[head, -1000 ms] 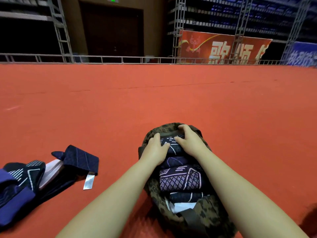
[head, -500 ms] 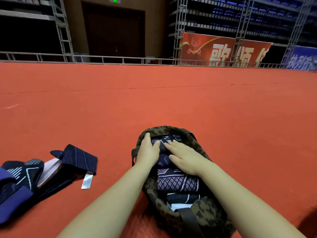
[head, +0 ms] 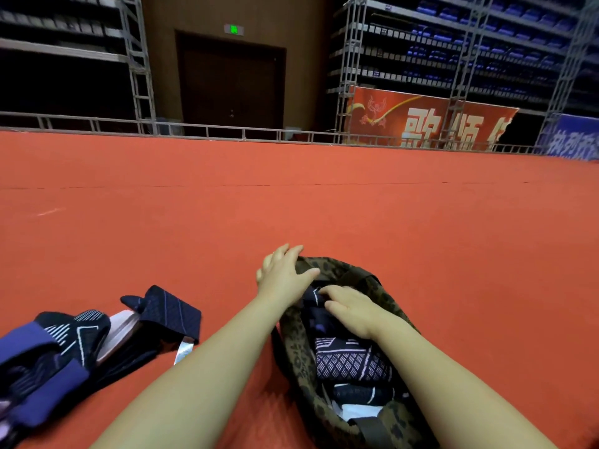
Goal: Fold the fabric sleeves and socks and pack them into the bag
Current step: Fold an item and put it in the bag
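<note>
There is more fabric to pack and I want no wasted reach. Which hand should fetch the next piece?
Left. The left hand rests open on the bag rim, on the side where the unpacked fabric pile lies. The right hand presses on folded pieces inside the bag, farther away.

We reach both bare forearms forward: our left hand splays open, our right hand presses flat, palm down.

Left hand: now off the folded sleeves, fingers spread at the camouflage bag far rim. Right hand: drawn nearer.
</note>
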The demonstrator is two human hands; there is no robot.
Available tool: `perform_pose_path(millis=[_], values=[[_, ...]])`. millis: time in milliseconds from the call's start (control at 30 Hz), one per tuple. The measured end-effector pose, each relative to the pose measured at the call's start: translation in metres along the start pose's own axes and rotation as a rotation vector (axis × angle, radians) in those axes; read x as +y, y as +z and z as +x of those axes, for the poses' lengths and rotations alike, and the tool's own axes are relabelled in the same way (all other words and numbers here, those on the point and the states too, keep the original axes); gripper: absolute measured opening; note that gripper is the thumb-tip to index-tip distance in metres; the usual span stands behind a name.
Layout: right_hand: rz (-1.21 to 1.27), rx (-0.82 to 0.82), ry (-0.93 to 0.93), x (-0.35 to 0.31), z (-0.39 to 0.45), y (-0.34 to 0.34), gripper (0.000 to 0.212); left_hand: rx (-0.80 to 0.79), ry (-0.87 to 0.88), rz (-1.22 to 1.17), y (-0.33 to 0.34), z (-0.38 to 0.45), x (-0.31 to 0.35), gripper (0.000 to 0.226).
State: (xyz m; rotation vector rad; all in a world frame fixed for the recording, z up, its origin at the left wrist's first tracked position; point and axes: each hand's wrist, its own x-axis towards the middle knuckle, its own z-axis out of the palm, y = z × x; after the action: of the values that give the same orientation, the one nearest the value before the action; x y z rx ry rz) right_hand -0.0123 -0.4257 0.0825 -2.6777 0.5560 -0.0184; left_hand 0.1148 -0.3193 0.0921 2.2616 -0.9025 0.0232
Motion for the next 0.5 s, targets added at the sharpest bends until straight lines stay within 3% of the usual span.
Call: perform_pose_path(millis=[100, 200, 267, 333, 433, 500], values=[[0.164, 0.003, 0.064, 0.003, -0.005, 0.003, 0.042, -0.107, -0.029, -0.191, 0.005, 0.015, -0.008, 0.062], [0.178, -0.012, 0.041, 0.008, -0.008, -0.002, 0.052, -0.147, 0.063, -0.344, 0.011, 0.016, -0.006, 0.031], [0.366, 0.017, 0.134, 0.018, -0.007, -0.006, 0.07, -0.238, 0.119, -0.403, 0.009, 0.008, 0.0, 0.027], [0.397, 0.062, 0.184, 0.018, -0.011, -0.013, 0.081, -0.275, 0.119, -0.471, 0.002, -0.004, -0.003, 0.029], [0.22, 0.217, 0.102, 0.002, -0.025, -0.015, 0.054, -0.239, 0.049, -0.582, -0.011, -0.03, -0.035, 0.033], [0.242, 0.384, 0.015, -0.013, -0.035, -0.011, 0.054, -0.259, 0.034, -0.502, -0.02, -0.049, -0.065, 0.032]])
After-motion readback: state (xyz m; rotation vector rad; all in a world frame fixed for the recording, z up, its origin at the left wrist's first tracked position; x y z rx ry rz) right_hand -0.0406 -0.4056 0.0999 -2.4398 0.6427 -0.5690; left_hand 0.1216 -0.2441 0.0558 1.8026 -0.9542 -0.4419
